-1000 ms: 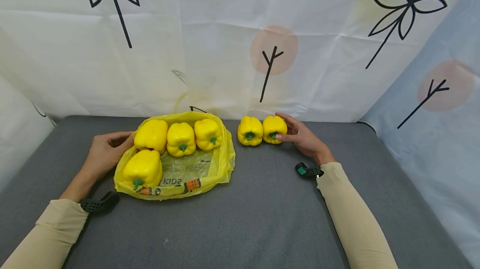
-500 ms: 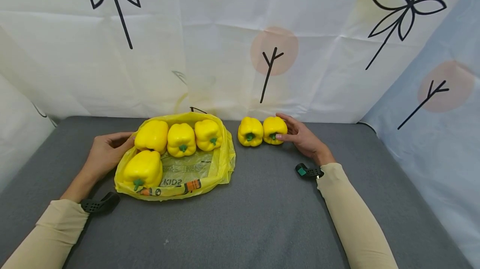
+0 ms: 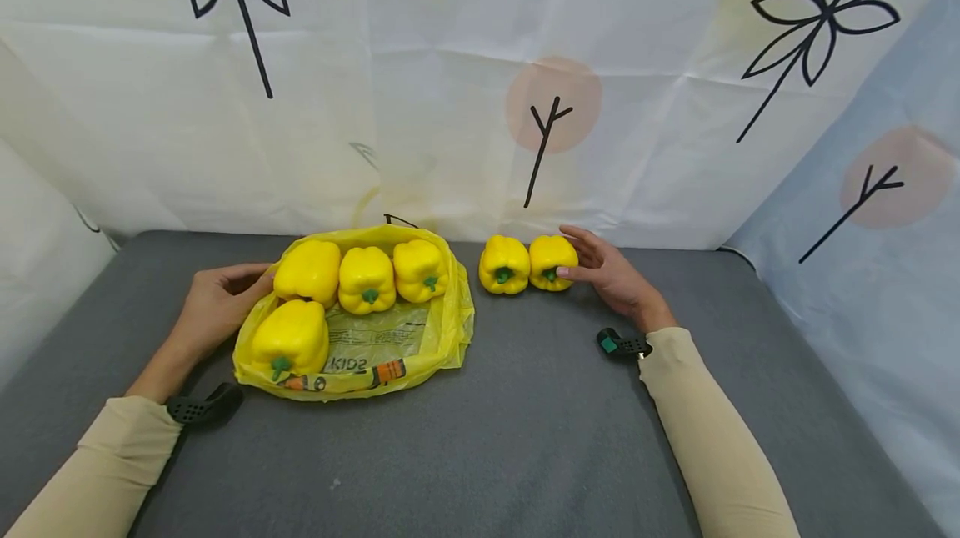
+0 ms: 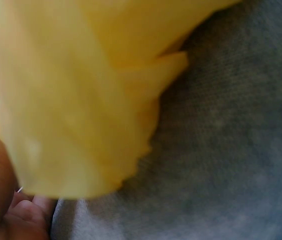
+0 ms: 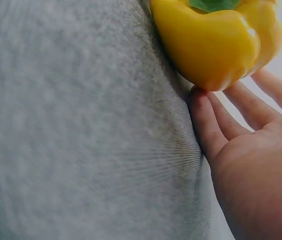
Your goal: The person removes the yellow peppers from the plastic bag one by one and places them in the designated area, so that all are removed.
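A yellow plastic bag (image 3: 451, 336) lies on the table with its mouth facing up. Inside it several yellow bell peppers (image 3: 367, 280) sit along the back and left side. My left hand (image 3: 215, 305) holds the bag's left rim; the bag hides the fingertips. In the left wrist view the crumpled bag (image 4: 71, 100) covers most of that hand. To the right of the bag stand two bell peppers side by side, a left one (image 3: 504, 265) and a right one (image 3: 552, 258). My right hand (image 3: 617, 278) touches the right one's side with fairly straight fingers.
A grey cloth (image 3: 480, 446) covers the table. Close behind the peppers hangs a white patterned curtain (image 3: 435, 104), and a bluish one (image 3: 892, 288) stands at the right. A dark strap (image 3: 626, 344) sits on the right wrist.
The view has shifted slightly. My right hand's fingertips have eased back a little to the right on the pepper. The left hand and the bag keep their places.
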`<control>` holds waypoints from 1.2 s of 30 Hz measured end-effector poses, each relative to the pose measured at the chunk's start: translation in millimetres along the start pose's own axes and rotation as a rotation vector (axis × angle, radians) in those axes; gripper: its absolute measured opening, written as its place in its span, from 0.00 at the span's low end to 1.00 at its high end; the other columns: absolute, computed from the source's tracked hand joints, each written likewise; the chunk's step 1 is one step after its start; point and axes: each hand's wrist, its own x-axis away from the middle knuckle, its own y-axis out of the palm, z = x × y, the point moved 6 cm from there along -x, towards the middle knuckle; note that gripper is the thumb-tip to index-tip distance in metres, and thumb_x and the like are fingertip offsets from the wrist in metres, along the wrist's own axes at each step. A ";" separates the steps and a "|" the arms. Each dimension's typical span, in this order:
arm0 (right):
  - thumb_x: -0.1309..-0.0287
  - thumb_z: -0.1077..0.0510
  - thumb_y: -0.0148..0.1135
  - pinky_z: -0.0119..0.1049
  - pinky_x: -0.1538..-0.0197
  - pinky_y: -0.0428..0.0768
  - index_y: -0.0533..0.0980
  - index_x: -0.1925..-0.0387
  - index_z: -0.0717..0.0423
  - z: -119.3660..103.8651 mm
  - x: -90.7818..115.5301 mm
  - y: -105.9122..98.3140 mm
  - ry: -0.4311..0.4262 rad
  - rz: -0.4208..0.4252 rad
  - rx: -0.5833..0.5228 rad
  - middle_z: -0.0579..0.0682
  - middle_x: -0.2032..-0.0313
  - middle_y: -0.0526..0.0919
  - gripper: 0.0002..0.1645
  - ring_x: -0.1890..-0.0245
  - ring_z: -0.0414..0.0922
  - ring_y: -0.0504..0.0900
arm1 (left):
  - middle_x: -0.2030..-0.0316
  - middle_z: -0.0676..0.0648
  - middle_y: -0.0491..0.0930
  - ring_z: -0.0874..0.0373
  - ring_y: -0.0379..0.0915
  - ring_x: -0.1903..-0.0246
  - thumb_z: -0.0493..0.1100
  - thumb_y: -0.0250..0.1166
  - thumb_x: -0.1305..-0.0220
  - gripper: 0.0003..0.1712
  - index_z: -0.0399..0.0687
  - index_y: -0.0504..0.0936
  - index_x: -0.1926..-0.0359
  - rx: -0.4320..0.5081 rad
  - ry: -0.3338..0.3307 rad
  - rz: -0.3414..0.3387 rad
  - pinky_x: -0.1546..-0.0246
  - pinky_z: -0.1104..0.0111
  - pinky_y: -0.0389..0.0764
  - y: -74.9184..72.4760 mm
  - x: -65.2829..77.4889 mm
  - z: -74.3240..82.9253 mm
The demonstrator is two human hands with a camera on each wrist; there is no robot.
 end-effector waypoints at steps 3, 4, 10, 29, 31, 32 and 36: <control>0.32 0.66 0.62 0.59 0.26 0.56 0.47 0.19 0.54 -2.6 1.2 -1.8 -0.004 -0.004 0.013 0.58 0.22 0.50 0.49 0.23 0.57 0.51 | 0.59 0.74 0.77 0.78 0.76 0.61 0.49 0.63 0.26 0.26 0.30 0.80 0.40 -0.003 -0.003 -0.005 0.64 0.82 0.79 -0.1 -0.4 0.3; 0.32 0.66 0.62 0.60 0.26 0.57 0.47 0.19 0.54 -3.6 1.6 -2.6 -0.005 -0.005 0.017 0.58 0.22 0.50 0.49 0.23 0.58 0.51 | 0.60 0.74 0.77 0.78 0.76 0.61 0.49 0.63 0.26 0.26 0.30 0.80 0.40 -0.003 -0.004 -0.006 0.64 0.82 0.79 -0.2 -0.5 0.3; 0.32 0.66 0.62 0.61 0.28 0.58 0.47 0.19 0.54 -11.8 3.5 -8.1 -0.039 -0.007 0.048 0.58 0.23 0.53 0.49 0.24 0.59 0.52 | 0.60 0.74 0.77 0.78 0.76 0.61 0.48 0.63 0.26 0.26 0.30 0.80 0.40 -0.002 0.000 -0.006 0.64 0.81 0.80 -0.2 -0.6 0.0; 0.32 0.63 0.64 0.60 0.27 0.58 0.48 0.19 0.54 -46.9 13.5 -8.6 -0.088 0.023 0.113 0.58 0.23 0.54 0.49 0.24 0.60 0.54 | 0.59 0.75 0.77 0.79 0.75 0.61 0.48 0.63 0.26 0.26 0.30 0.80 0.40 -0.009 0.007 -0.003 0.64 0.82 0.79 0.0 0.6 0.1; 0.32 0.63 0.65 0.59 0.26 0.57 0.49 0.19 0.54 -51.0 14.6 -8.0 -0.094 0.031 0.123 0.58 0.23 0.55 0.49 0.24 0.59 0.54 | 0.59 0.75 0.77 0.78 0.76 0.61 0.47 0.63 0.26 0.25 0.29 0.80 0.40 -0.005 0.011 -0.001 0.64 0.82 0.79 0.0 0.5 0.3; 0.32 0.63 0.65 0.59 0.26 0.56 0.49 0.19 0.55 -52.8 14.9 -7.9 -0.097 0.036 0.127 0.58 0.23 0.55 0.49 0.24 0.58 0.55 | 0.60 0.75 0.77 0.78 0.76 0.61 0.47 0.63 0.26 0.25 0.29 0.80 0.40 -0.005 0.011 0.000 0.64 0.82 0.79 0.0 0.4 0.4; 0.32 0.62 0.65 0.58 0.26 0.55 0.50 0.20 0.55 -62.0 17.7 -6.3 -0.109 0.048 0.149 0.57 0.24 0.56 0.48 0.25 0.57 0.55 | 0.59 0.73 0.77 0.79 0.75 0.61 0.47 0.63 0.26 0.25 0.30 0.80 0.40 -0.003 0.004 -0.003 0.64 0.82 0.79 -0.8 0.6 0.6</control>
